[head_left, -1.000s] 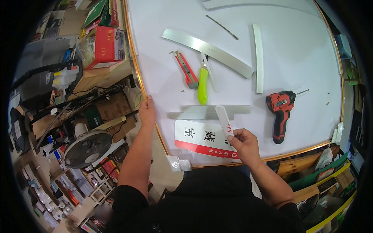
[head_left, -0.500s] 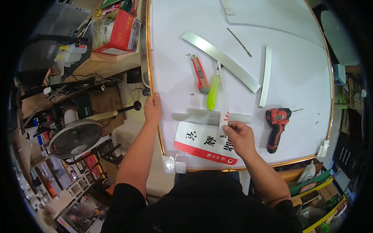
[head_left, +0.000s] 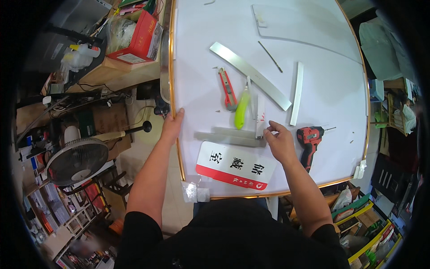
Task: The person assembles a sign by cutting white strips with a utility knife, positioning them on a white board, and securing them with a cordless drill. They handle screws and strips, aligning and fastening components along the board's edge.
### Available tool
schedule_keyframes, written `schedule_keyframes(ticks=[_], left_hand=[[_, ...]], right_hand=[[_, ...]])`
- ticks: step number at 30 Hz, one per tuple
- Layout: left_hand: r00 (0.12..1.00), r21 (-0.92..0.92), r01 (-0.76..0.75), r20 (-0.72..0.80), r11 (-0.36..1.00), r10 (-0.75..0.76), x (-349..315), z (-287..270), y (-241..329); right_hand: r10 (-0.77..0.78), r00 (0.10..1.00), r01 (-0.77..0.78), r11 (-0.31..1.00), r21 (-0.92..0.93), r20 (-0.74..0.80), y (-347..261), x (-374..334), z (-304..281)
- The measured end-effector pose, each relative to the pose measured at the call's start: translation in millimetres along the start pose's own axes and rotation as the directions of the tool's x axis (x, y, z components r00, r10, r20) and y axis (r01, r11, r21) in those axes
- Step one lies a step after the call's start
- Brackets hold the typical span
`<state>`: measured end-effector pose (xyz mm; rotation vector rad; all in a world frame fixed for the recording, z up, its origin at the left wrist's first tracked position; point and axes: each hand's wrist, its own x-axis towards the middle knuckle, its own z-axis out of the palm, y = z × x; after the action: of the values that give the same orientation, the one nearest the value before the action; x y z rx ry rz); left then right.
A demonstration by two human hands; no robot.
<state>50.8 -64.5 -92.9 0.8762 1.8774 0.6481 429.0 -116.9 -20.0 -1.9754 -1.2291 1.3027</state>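
My right hand (head_left: 280,141), thumb and fingertips together, pinches the near end of a narrow pale strip (head_left: 260,112) with red marks. That end lies over the grey-silver flat strips (head_left: 233,138). Just below them rests a white sign plate (head_left: 230,163) with black characters and a red band. Beyond the hand are a green-handled tool (head_left: 242,110) with a slim blade and a red utility knife (head_left: 227,89). My left hand (head_left: 172,125) is closed round the left edge of the white tabletop (head_left: 201,94); some of its fingers are hidden below the edge.
Right of my right hand lies a red and black cordless drill (head_left: 309,143). Farther off are a curved silver bar (head_left: 251,74), a shorter bar (head_left: 296,94), a drill bit (head_left: 270,57) and a clear sheet (head_left: 309,31). A fan (head_left: 78,161) stands left of the table.
My right hand has drawn the pale strip away from the sign plate, farther up the table. The sign's characters are now uncovered. My left hand stays at the table edge; the view has shifted slightly.
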Motion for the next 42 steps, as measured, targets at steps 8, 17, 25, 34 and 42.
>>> schedule_keyframes(ticks=[8, 17, 25, 34, 42], left_hand=[[0.599, 0.398, -0.777, 0.229, 0.487, 0.767, -51.0, 52.5, 41.4], [0.835, 0.492, -0.545, 0.243, 0.679, 0.494, -57.1, 80.7, 57.8], [0.979, -0.117, -0.166, 0.1, 0.979, 0.177, -110.4, 45.2, 39.6], [0.919, -0.325, -0.053, 0.354, 0.944, 0.174, -189.1, -20.4, 5.0], [0.886, -0.384, -0.108, 0.381, 0.917, 0.264, -250.4, -135.5, -48.8]], right_hand=[[0.032, 0.999, -0.031, 0.999, 0.035, -0.027, 17.8, -40.4, 1.7], [0.026, 0.999, -0.032, 0.991, 0.13, 0.048, 38.3, -75.0, -0.1], [-0.041, 0.999, 0.038, 0.994, 0.103, 0.035, 49.4, -84.5, -14.9], [-0.03, 0.993, 0.026, 0.999, 0.039, 0.114, 34.2, -127.8, 8.4], [-0.1, 0.99, 0.111, 0.988, -0.106, 0.097, 13.6, -226.5, 85.2]])
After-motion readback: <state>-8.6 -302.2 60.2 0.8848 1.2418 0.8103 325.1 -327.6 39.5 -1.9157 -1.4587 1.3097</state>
